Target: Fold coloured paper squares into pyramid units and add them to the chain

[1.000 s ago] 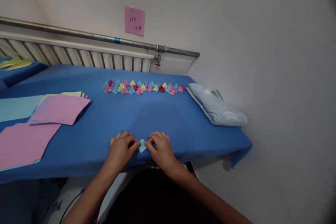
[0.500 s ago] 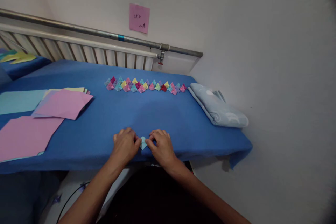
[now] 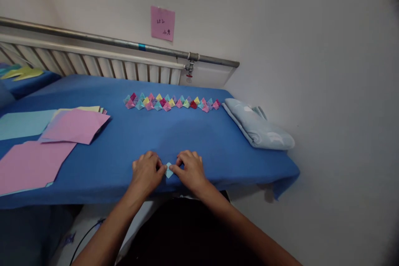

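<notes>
A small light-blue folded paper (image 3: pixel 168 171), diamond-shaped, lies at the front of the blue-covered table (image 3: pixel 124 133). My left hand (image 3: pixel 147 171) pinches its left corner between thumb and fingers. On the opposite side, my right hand (image 3: pixel 190 171) is closed, with its thumb pressing on the paper's right part. Fingertips of both hands hide the side corners. Beyond the hands, a band of folded paper pieces (image 3: pixel 162 102) in pink, yellow, blue, green and red lies across the cloth.
Pink sheets (image 3: pixel 34 164), another pink stack (image 3: pixel 77 125) and light-blue sheets (image 3: pixel 26 124) lie on the left. A folded pale-blue blanket (image 3: pixel 258 126) rests at the right end. Behind the table run a radiator (image 3: pixel 102 65) and a pipe with a valve (image 3: pixel 190 66).
My right thumb has slid slightly left across the light-blue folded paper. The view has shifted a little; my left hand stays at the paper's left side.
</notes>
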`<state>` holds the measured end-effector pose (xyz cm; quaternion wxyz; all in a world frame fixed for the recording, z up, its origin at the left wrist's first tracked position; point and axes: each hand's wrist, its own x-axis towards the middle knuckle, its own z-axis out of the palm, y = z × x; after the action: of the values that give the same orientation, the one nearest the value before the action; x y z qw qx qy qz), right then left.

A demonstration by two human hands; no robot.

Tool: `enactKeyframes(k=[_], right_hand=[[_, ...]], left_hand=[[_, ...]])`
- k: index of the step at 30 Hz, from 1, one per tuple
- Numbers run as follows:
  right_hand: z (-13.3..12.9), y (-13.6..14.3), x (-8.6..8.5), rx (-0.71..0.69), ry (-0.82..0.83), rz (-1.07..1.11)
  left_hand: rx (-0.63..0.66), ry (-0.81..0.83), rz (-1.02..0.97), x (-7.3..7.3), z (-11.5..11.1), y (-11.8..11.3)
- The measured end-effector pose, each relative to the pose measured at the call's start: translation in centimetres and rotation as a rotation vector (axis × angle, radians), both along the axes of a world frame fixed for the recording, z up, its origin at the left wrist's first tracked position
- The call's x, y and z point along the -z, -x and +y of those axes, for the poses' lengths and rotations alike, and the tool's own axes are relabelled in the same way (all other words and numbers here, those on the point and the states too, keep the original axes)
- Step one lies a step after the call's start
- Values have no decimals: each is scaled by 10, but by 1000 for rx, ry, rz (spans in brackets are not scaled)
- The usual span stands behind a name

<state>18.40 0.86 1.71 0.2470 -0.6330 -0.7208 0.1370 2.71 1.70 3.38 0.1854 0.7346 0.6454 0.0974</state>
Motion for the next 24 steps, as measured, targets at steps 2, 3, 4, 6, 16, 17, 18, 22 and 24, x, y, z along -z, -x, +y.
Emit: enactKeyframes(k=[2,3,4,6,16,17,18,22,24], right_hand=[[2,-1,0,-9,22,0],[3,-1,0,-15,24,1],[4,-2,1,-20,20,3],[4,-3,3,-29,3,3],[4,-2,3,-27,-8,-28],[4,-2,3,-30,-10,-31],[4,-2,2,-31,-10,-33],[4,-1,2,-25,0,-29],[4,-1,2,-19,2,-21]], left_hand=[[57,53,-17,-3,5,6],[98,90,-24,-5,9,9],[131,120,-29,-7,14,13],[175,166,-35,-10,23,18],[286,349,-4,-26,48,16],[284,352,6,-27,48,16],[280,353,18,-28,49,15],[277,352,73,-32,49,12],[276,350,101,-34,49,10]])
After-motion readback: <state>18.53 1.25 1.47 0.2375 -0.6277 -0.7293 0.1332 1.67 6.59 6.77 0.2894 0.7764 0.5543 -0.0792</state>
